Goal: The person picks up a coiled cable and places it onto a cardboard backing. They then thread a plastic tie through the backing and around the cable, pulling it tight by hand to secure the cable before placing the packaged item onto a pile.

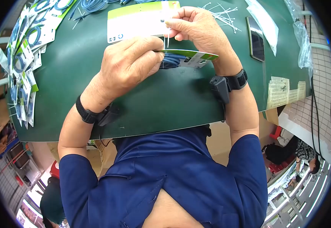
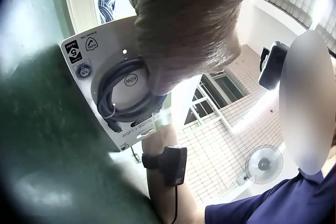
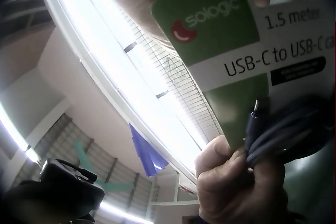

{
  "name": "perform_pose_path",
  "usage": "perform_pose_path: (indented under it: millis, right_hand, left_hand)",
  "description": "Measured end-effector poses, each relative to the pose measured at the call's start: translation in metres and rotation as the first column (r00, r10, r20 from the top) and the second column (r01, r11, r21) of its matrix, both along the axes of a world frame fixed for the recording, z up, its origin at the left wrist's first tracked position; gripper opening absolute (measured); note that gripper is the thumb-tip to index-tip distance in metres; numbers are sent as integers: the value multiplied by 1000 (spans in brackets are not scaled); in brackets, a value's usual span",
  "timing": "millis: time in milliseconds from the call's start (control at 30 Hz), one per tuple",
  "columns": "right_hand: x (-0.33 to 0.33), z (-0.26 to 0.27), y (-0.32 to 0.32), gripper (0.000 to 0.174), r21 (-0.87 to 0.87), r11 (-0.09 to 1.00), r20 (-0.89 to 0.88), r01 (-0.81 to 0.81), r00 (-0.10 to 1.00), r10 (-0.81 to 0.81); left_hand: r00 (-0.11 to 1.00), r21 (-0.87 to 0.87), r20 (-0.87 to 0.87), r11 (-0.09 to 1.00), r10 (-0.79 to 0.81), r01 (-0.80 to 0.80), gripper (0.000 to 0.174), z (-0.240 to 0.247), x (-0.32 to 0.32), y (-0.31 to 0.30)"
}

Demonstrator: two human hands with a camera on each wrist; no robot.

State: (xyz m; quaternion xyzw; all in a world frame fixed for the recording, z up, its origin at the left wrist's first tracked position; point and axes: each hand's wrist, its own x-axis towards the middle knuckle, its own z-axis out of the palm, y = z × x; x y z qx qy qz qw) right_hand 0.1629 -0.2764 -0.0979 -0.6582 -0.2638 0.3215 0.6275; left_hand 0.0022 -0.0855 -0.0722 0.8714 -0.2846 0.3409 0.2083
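My left hand [image 1: 131, 64] grips the left end of a green and white card [image 1: 205, 56] between thumb and curled fingers. A coiled dark blue cable [image 1: 170, 60] lies against the card, also visible as a coil [image 2: 107, 90] in the left wrist view, with a thin white tie through it. Just behind the card, my right hand [image 1: 203, 32] pinches a thin white tie [image 1: 168, 41] between thumb and fingertip. In the right wrist view, the left hand [image 3: 239, 187] holds the card [image 3: 220, 35] by its lower edge near the cable.
Flat green and white cards [image 1: 135, 24] lie behind the hands. Loose white ties [image 1: 226, 17], a phone [image 1: 256, 40] and a clear bag [image 1: 266, 26] are at the back right. Carded cables [image 1: 24, 72] are heaped along the left, with blue cables [image 1: 93, 4] at the back edge.
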Motion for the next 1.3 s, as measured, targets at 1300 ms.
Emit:
perform_pose_path:
  millis: [1300]
  right_hand:
    - [-14, 11, -4, 20, 12, 934, -57, -358, 932, 358]
  left_hand:
    - [999, 16, 6, 999, -52, 52, 17, -1, -2, 1]
